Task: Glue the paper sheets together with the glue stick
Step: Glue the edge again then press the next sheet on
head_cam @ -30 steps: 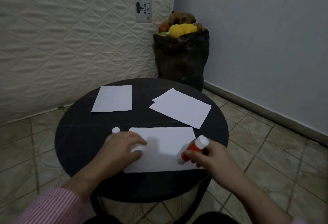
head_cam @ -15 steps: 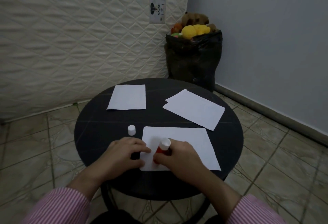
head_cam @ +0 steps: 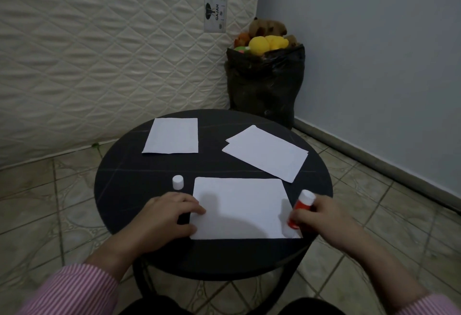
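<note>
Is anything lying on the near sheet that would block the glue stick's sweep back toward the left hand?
Nothing visible does. The near sheet is bare between the glue stick in the right hand and the left hand pinning its left edge. The cap stands off the paper, on the table.

Paper on the round table [head_cam: 124,190]: near sheet [head_cam: 239,207] at 6 o'clock, one sheet [head_cam: 172,136] at 11, a stack [head_cam: 267,153] at 1 showing two sheets. One glue stick [head_cam: 300,208], one loose white cap [head_cam: 178,182], two hands: left [head_cam: 167,217], right [head_cam: 321,217].
</note>
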